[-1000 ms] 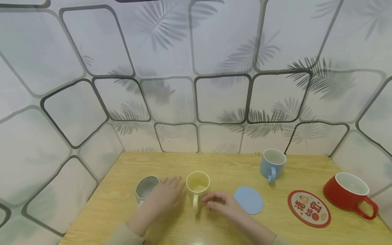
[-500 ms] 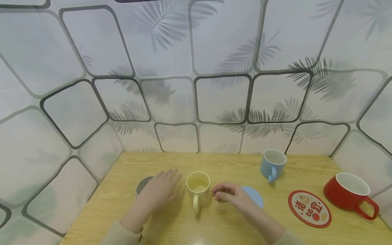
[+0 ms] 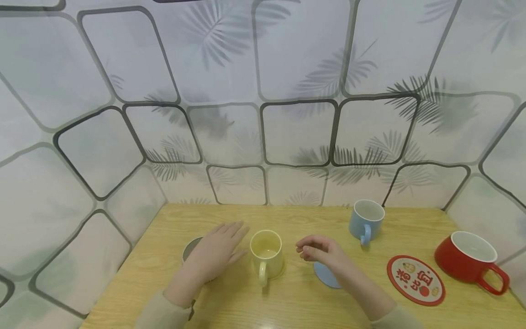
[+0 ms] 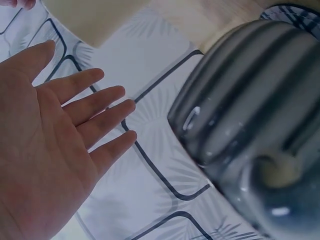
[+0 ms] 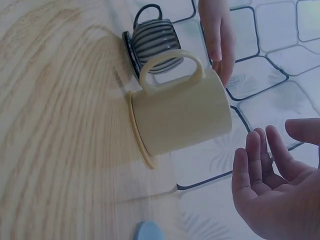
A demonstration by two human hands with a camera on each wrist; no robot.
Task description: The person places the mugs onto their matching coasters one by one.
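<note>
A yellow mug [image 3: 267,256] stands upright on a thin yellow coaster [image 5: 149,162], its handle towards me in the head view. My left hand [image 3: 215,249], fingers spread and straight, hovers between it and a grey ribbed mug [image 4: 250,85]. That ribbed mug sits on a dark patterned coaster [image 5: 131,55]; the left hand and forearm cover much of it in the head view. To the right of the yellow mug, my right hand [image 3: 322,251] is held in the air with loosely bent fingers and nothing in them. It partly covers a light blue round coaster [image 3: 326,275].
A blue mug [image 3: 365,226] stands at the back right of the wooden table [image 3: 304,306]. Further right are a red-rimmed round coaster [image 3: 415,297] with printed characters and a wide red mug [image 3: 460,260]. Patterned cloth walls [image 3: 230,137] enclose the table's back and sides.
My right hand has drawn away to the right from beside the yellow mug's handle. My left hand has shifted slightly forward, over the grey mug's side. The mugs stay in place.
</note>
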